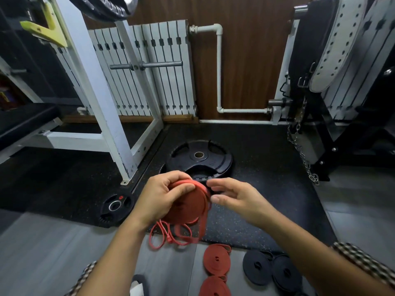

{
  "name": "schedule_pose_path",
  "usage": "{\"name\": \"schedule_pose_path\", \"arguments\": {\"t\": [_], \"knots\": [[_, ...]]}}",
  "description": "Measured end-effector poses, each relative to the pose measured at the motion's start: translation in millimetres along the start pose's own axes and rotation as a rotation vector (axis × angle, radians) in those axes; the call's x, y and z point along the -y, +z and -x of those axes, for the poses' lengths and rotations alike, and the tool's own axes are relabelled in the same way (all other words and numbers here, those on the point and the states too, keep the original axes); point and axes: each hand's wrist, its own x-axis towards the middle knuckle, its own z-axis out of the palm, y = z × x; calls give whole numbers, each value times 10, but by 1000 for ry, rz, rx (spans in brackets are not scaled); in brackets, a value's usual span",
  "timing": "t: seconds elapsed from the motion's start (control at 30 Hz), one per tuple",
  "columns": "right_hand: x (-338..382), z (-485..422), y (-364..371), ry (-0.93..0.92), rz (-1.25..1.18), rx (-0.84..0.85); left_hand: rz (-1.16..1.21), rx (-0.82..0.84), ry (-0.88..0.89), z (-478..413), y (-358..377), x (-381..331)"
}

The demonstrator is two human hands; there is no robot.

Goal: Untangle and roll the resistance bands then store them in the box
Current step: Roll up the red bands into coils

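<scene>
My left hand (164, 195) grips a partly rolled red resistance band (188, 208) at mid-frame, thumb across the roll's face. The band's loose tail (171, 236) hangs down and lies in loops on the floor. My right hand (233, 197) hovers just right of the roll with fingers relaxed, fingertips near the roll's edge and holding nothing. Two rolled red bands (217, 259) (214, 286) and two rolled black bands (257, 267) (286, 273) lie on the grey floor below. No box is recognisable in view.
A large black weight plate (199, 155) lies on the black rubber mat (256, 189) ahead, a smaller plate (116, 207) to the left. A white rack frame (106, 103) stands left, a black bench with a hanging chain (303, 154) right. A radiator (149, 71) lines the wall.
</scene>
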Motion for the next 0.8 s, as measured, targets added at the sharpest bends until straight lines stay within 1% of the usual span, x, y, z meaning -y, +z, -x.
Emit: {"name": "schedule_pose_path", "arguments": {"t": [0.07,0.17,0.3,0.43,0.53,0.67,0.8], "knots": [[71,-79,89,-48,-16,32,18,43,13,13,-6,14],[124,-137,165,-36,-59,42,41,59,16,30,-18,30],[131,-163,199,-12,-81,13,77,16,-1,34,-42,42],[118,-148,202,17,-210,29,117,-32,-7,44,-20,28],[122,-116,185,23,-314,31,224,-76,-45,48,1,9],[127,-105,159,36,-402,27,391,-190,-145,46,55,-34],[119,-99,190,65,-525,-2,457,-358,-227,28,142,-52]]}}
